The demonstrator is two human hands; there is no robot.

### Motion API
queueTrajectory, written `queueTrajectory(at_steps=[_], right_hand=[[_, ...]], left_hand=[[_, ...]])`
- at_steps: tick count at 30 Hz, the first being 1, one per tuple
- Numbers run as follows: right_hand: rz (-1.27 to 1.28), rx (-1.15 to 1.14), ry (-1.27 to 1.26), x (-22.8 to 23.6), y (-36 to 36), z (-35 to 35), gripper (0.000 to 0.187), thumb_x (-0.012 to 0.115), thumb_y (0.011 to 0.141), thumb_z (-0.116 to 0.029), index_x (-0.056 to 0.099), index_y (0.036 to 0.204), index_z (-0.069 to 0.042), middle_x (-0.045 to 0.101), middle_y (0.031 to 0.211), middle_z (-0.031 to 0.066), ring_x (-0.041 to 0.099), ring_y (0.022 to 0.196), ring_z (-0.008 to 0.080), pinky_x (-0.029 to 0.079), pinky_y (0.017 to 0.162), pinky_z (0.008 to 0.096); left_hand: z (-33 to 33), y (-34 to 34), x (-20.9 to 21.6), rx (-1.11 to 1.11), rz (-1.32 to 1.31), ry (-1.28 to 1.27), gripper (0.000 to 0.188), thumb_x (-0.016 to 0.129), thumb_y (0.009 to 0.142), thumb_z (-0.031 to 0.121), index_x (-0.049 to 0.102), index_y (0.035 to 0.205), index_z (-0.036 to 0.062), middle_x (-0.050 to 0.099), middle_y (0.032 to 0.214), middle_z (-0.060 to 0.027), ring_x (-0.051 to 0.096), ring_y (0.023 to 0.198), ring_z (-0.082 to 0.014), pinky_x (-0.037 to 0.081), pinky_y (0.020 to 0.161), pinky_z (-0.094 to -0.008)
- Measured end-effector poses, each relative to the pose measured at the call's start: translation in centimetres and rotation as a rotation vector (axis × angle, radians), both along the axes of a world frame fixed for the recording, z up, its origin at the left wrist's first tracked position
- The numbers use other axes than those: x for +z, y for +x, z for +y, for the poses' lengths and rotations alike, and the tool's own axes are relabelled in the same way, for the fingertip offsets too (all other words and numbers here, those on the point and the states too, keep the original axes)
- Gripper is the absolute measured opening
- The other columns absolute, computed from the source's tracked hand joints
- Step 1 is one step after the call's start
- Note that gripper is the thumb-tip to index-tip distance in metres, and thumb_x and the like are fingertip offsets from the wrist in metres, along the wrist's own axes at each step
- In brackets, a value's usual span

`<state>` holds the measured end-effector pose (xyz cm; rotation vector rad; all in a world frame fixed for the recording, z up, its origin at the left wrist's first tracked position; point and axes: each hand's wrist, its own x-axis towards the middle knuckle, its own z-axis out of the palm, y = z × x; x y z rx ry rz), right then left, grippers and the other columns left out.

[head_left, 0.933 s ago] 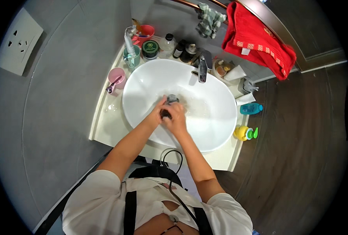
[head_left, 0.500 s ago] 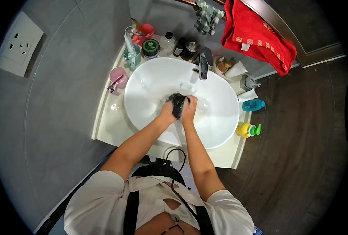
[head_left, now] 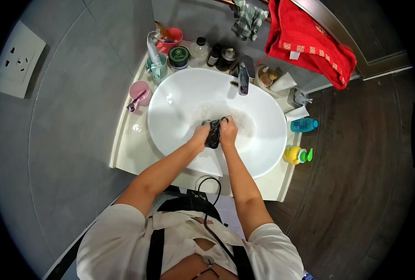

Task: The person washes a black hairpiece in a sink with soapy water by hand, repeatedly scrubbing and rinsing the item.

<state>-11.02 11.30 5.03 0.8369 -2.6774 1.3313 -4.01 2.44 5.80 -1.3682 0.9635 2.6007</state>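
Both my hands are over the white washbasin (head_left: 259,149), gripping a wet black cloth (head_left: 213,135). My left hand (head_left: 200,135) closes on the cloth's left side. On its right side, my right hand (head_left: 228,132) has the fingers curled, with a dark fold showing by the fingertips. The cloth is bunched between the two hands, so its full shape cannot be made out. Foamy water (head_left: 238,116) lies in the bowl just beyond my hands. Behind it, the chrome faucet (head_left: 245,77) reaches over the back rim.
At the left stand a pink cup (head_left: 140,92) and a green cup (head_left: 157,70) with tubes. A dark green jar (head_left: 178,57) and several bottles line the back. A blue bottle (head_left: 303,125) and a yellow pump bottle (head_left: 296,155) edge the right side. A red towel (head_left: 305,46) hangs above.
My hands and the black cloth have come slightly toward me. The cloth looks more bunched, and more of the foamy water shows beyond it.
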Motion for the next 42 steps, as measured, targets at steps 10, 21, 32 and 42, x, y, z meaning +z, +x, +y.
queueTrajectory(at_steps=[10,21,32,42], right_hand=[[-0.019,-0.093,0.123,-5.5,-1.6,7.8,0.044,0.054,0.075,-0.013,0.046,0.118,-0.010,0.043,0.114,0.0195,0.041,0.106,0.0336,0.033,0.092,0.0381],[-0.025,-0.117,0.538,-5.5,1.5,4.1,0.049,0.058,0.066,-0.005,0.044,0.114,-0.010,0.045,0.107,0.0186,0.047,0.097,0.0351,0.042,0.081,0.0405],[-0.283,0.114,0.294,1.1,1.7,0.7,0.061,0.059,0.062,-0.005,0.040,0.120,-0.009,0.050,0.110,0.0195,0.051,0.097,0.0347,0.043,0.082,0.0379],[-0.430,0.224,-0.043,9.3,8.3,-0.8,0.037,0.068,0.064,-0.012,0.058,0.100,-0.009,0.053,0.099,0.0109,0.053,0.090,0.0237,0.043,0.077,0.0295]], left_hand=[[-5.2,1.7,-1.7,0.190,-0.012,-0.048,0.043,0.049,0.084,0.031,0.036,0.120,0.0109,0.035,0.123,-0.0101,0.042,0.109,-0.0243,0.043,0.085,-0.0364],[-5.2,2.8,-5.7,0.241,-0.108,-0.015,0.049,0.050,0.082,0.035,0.037,0.124,0.0135,0.036,0.126,-0.0045,0.037,0.112,-0.0219,0.032,0.093,-0.0367],[-3.5,1.8,-5.8,-0.051,0.078,0.310,0.045,0.051,0.079,0.046,0.044,0.116,0.0211,0.044,0.119,0.0001,0.035,0.113,-0.0206,0.022,0.093,-0.0510],[-4.0,1.1,0.7,0.118,0.315,0.399,0.023,0.053,0.079,0.028,0.054,0.085,0.0064,0.056,0.077,-0.0070,0.056,0.068,-0.0196,0.048,0.061,-0.0324]])
